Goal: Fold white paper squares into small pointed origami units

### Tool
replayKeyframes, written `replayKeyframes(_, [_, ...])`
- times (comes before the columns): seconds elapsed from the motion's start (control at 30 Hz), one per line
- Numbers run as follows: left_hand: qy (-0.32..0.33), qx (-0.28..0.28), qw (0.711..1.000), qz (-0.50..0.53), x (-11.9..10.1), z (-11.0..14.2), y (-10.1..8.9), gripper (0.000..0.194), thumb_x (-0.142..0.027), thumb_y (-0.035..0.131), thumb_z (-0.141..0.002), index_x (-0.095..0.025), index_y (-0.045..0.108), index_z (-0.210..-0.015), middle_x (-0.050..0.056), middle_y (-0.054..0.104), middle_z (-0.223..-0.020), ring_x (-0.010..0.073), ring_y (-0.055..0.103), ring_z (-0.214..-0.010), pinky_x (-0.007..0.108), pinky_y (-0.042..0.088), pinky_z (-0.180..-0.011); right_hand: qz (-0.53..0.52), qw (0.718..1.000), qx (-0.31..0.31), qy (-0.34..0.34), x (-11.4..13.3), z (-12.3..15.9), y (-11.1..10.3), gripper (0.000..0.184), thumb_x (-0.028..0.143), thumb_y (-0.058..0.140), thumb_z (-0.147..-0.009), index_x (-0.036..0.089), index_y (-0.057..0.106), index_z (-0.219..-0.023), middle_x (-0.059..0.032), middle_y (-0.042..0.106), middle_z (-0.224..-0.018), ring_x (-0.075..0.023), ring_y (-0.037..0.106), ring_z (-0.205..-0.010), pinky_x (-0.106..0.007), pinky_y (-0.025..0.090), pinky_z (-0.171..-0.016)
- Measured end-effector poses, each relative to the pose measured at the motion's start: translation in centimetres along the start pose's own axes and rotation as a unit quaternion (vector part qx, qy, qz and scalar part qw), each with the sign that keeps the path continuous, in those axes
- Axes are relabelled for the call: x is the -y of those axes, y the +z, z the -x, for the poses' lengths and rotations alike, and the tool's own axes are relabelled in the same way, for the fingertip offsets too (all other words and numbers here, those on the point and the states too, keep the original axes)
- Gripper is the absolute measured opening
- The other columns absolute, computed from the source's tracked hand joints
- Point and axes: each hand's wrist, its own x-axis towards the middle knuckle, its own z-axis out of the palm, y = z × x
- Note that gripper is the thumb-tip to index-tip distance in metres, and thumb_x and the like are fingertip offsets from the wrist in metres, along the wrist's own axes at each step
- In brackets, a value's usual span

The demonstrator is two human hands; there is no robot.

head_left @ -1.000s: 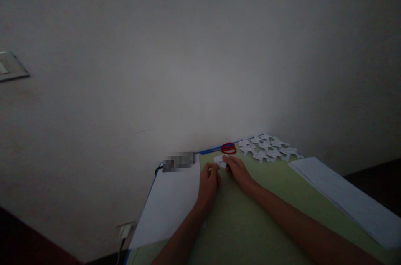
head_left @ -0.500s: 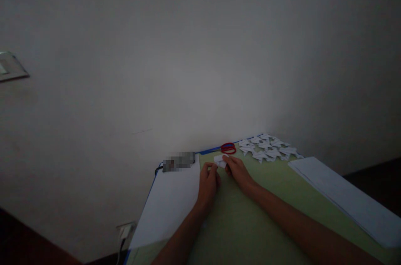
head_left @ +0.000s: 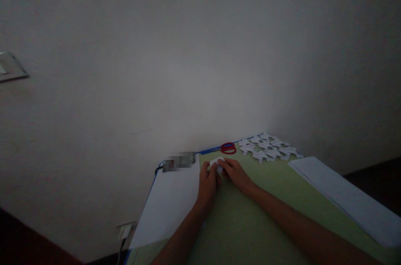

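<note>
A small folded piece of white paper [head_left: 216,160] is pinched between both hands over the green table top [head_left: 238,219]. My left hand [head_left: 208,179] closes on its left side, thumb and fingers pressed to it. On the right side, my right hand [head_left: 234,172] grips the paper with thumb and forefinger. The fingers cover much of the paper, so its exact folds cannot be made out. Just beyond the hands lie red-handled scissors [head_left: 228,148].
Several folded white paper shapes [head_left: 266,146] lie at the back right. A stack of white paper strips [head_left: 344,200] is on the right. White sheets [head_left: 171,202] cover the left side, with a blurred-out dark object [head_left: 178,162] above them. A wall [head_left: 200,69] rises behind the table.
The folded paper has shifted slightly left and down. My left fingers, apart from it before, now grip it together with my right hand.
</note>
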Motion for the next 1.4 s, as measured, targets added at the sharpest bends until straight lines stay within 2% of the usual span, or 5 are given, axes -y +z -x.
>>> replayKeyframes(0.43, [-0.014, -0.005, 1.0, -0.004, -0.64, 0.25, 0.12, 0.043, -0.062, 0.059, -0.085, -0.021, 0.05, -0.095, -0.01, 0.046, -0.046, 0.0097, 0.037, -0.04, 0.02, 0.027, -0.042, 0.005, 0.999, -0.026, -0.018, 0.27, -0.04, 0.14, 0.038, 0.056, 0.065, -0.077, 0.021, 0.057, -0.067, 0.0062, 0.048, -0.055, -0.0132, 0.043, -0.052, -0.027, 0.032, -0.052])
replayKeyframes(0.7, [-0.008, 0.005, 1.0, -0.01, -0.21, 0.09, 0.03, 0.047, -0.065, 0.063, -0.08, -0.021, 0.051, -0.086, -0.009, 0.046, -0.047, 0.009, 0.038, -0.04, 0.021, 0.026, -0.041, -0.018, 0.998, -0.056, -0.018, 0.5, -0.11, -0.1, 0.034, 0.052, 0.071, -0.071, 0.021, 0.059, -0.07, 0.0057, 0.048, -0.06, -0.0144, 0.045, -0.058, -0.028, 0.035, -0.056])
replayKeyframes(1.07, [-0.008, 0.001, 1.0, -0.004, -0.11, -0.05, 0.05, 0.047, -0.067, 0.06, -0.081, -0.021, 0.051, -0.079, -0.007, 0.048, -0.051, 0.0094, 0.04, -0.042, 0.021, 0.029, -0.042, -0.065, 0.996, -0.06, 0.024, -0.11, -0.41, 0.06, 0.037, 0.053, 0.07, -0.067, 0.021, 0.061, -0.084, -0.0003, 0.062, -0.074, -0.0193, 0.06, -0.069, -0.03, 0.049, -0.062])
replayKeyframes(1.2, [-0.01, 0.004, 1.0, -0.018, 0.09, -0.05, -0.09, 0.044, -0.064, 0.058, -0.084, -0.021, 0.053, -0.088, -0.007, 0.051, -0.051, 0.0109, 0.043, -0.043, 0.022, 0.032, -0.043, -0.058, 0.996, -0.055, 0.031, 0.18, -0.28, -0.09, 0.029, 0.046, 0.068, -0.066, 0.021, 0.06, -0.077, 0.001, 0.061, -0.07, -0.0184, 0.058, -0.066, -0.029, 0.047, -0.059])
replayKeyframes(1.4, [-0.008, -0.006, 1.0, -0.016, -0.09, -0.02, -0.05, 0.04, -0.06, 0.055, -0.086, -0.02, 0.054, -0.082, -0.005, 0.051, -0.054, 0.0114, 0.046, -0.046, 0.022, 0.036, -0.045, -0.044, 0.998, -0.041, 0.024, 0.48, -0.07, 0.04, 0.022, 0.041, 0.067, -0.066, 0.021, 0.061, -0.07, 0.002, 0.059, -0.064, -0.0177, 0.056, -0.064, -0.027, 0.043, -0.056])
